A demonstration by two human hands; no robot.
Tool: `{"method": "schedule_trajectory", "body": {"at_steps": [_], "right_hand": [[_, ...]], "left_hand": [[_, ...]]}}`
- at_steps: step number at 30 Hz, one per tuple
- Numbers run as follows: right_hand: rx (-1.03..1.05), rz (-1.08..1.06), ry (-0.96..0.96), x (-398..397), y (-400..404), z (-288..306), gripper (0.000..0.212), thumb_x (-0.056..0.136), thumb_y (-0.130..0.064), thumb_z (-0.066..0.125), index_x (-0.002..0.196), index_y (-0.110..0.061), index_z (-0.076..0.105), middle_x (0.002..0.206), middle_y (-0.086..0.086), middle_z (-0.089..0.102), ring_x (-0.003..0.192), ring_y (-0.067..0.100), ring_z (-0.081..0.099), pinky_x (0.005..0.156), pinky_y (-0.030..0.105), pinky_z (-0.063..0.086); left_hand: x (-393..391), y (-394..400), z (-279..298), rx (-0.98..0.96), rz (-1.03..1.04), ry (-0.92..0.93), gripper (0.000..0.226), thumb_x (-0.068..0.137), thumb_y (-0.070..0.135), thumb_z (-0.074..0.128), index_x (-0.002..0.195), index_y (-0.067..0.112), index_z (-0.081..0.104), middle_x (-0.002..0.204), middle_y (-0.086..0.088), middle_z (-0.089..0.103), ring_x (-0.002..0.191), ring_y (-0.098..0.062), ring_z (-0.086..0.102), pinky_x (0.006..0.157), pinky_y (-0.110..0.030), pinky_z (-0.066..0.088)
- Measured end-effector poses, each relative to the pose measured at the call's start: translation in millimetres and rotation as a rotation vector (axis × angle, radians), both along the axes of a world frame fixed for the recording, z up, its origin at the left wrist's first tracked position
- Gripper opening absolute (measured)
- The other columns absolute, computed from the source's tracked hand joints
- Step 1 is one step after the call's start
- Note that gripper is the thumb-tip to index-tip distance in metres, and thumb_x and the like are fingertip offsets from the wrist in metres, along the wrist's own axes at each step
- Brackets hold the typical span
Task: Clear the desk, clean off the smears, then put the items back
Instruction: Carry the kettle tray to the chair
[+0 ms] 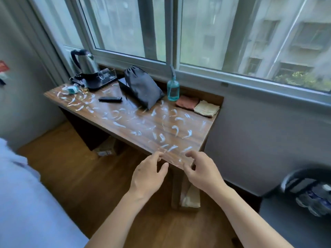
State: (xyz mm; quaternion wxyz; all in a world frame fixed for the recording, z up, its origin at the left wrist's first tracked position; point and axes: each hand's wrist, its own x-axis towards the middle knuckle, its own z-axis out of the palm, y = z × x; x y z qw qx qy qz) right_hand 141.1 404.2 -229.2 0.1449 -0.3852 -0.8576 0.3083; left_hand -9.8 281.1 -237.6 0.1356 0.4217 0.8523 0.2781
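Both hands [176, 171] empty near smeared desk [125, 120] edge.

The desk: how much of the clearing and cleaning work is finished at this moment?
Nothing looks done. The kettle, grey pouch, spray bottle, remote and two cloths sit on the desk, and white smears cover it. Left hand and right hand hover empty at its near edge. Clearing, wiping and replacing all remain.

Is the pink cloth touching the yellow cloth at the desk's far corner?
Touching. The head view shows the pink cloth and yellow cloth lying side by side, edges meeting with no desk visible between them.
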Motion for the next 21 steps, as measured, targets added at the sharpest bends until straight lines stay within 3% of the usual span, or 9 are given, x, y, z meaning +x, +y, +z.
{"method": "schedule_trajectory", "body": {"at_steps": [5,10,15,19,21], "right_hand": [[0.012,0.119,0.024,-91.8,10.3,14.3,0.033,0.099,-0.034,0.061,0.130,-0.025,0.059,0.122,-0.012,0.059,0.107,0.006,0.055,0.092,0.022,0.047],[0.037,0.196,0.035,-181.0,23.2,19.7,0.030,0.097,-0.038,0.061,0.127,-0.031,0.057,0.115,-0.018,0.053,0.108,0.007,0.059,0.093,0.029,0.052],[0.057,0.262,0.056,-284.8,46.8,21.3,0.033,0.098,-0.036,0.061,0.130,-0.028,0.058,0.117,-0.013,0.056,0.105,0.009,0.059,0.090,0.030,0.051],[0.072,0.313,0.061,-374.4,73.4,21.0,0.031,0.099,-0.032,0.060,0.129,-0.024,0.058,0.114,-0.010,0.056,0.096,0.008,0.057,0.080,0.022,0.044],[0.058,0.321,0.054,-415.8,88.2,20.7,0.031,0.099,-0.032,0.060,0.129,-0.022,0.059,0.119,-0.003,0.062,0.095,0.011,0.059,0.080,0.025,0.047]], "left_hand": [[-79.8,-5.9,13.9,0.049,0.110,-0.050,0.040,0.103,0.046,0.059,0.140,0.033,0.057,0.127,0.015,0.065,0.104,-0.006,0.064,0.086,-0.024,0.048],[-158.1,-5.0,21.4,0.093,0.192,-0.084,0.038,0.103,0.044,0.059,0.139,0.031,0.057,0.126,0.013,0.065,0.104,-0.008,0.065,0.088,-0.024,0.049],[-249.6,4.9,25.1,0.107,0.250,-0.074,0.036,0.104,0.044,0.057,0.138,0.033,0.057,0.128,0.010,0.066,0.110,-0.012,0.066,0.093,-0.030,0.053],[-332.2,20.9,30.9,0.095,0.275,-0.034,0.034,0.103,0.041,0.059,0.136,0.031,0.059,0.122,0.012,0.066,0.105,-0.009,0.066,0.091,-0.029,0.055],[-371.2,29.7,35.3,0.082,0.285,-0.037,0.034,0.103,0.040,0.060,0.136,0.030,0.059,0.122,0.013,0.066,0.101,-0.005,0.065,0.090,-0.027,0.054]]}}
